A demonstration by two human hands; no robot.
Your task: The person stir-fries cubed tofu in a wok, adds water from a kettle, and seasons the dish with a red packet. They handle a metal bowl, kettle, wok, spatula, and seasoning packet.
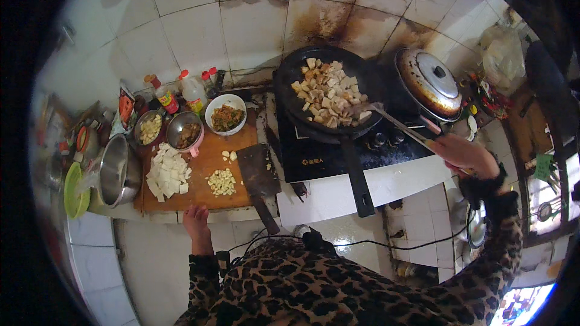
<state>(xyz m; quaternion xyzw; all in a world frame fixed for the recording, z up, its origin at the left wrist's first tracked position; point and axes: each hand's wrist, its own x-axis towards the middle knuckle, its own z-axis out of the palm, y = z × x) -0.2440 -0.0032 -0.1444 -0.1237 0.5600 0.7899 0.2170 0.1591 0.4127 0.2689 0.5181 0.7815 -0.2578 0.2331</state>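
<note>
My right hand (464,153) grips the handle of a metal spatula (401,122). Its head reaches in among the cubed, pale and lightly browned food (333,93) in a black wok (290,65); part of the head is hidden by the cubes. The wok sits on the left burner of a black glass cooktop (317,170), its long handle pointing towards me. My left hand (197,222) is at the front edge of a wooden cutting board (199,201), fingers loosely bent, with nothing visible in it. Closest to it on the board lie white sliced pieces (167,173) and chopped garlic (221,182).
A cleaver (259,170) lies at the board's right, handle overhanging the counter edge. Behind are a white bowl (226,114), two metal bowls (185,131) and seasoning bottles (165,97). A large steel bowl (118,172) stands left. A lidded pan (428,83) occupies the right burner.
</note>
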